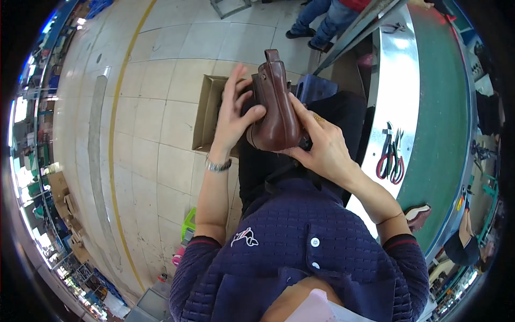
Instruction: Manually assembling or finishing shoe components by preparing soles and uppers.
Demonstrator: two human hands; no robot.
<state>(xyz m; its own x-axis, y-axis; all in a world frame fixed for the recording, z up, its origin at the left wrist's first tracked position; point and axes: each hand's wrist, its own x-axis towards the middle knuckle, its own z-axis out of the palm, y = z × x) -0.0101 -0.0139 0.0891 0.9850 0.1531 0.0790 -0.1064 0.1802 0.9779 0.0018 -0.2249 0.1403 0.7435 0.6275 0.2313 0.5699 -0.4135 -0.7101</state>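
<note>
A glossy brown leather boot (279,118) with a loop tab at its top end is held up over my lap, its rounded end toward me. My right hand (324,142) grips it from the right, with the thumb near the rounded end and the fingers along its side. On the other side, my left hand (233,112) has its fingers spread. The left thumb tip is at the boot's edge, and the other fingers stand apart from it. The boot's underside and its far right side are hidden.
Red-handled cutting tools (391,155) lie on the metal strip (397,86) beside a green belt (437,107). A brown shoe (417,217) rests there too. An open cardboard box (204,115) stands beyond my left hand, and a blue-grey bin (319,88) behind the boot. Another person's legs (322,21) are farther off.
</note>
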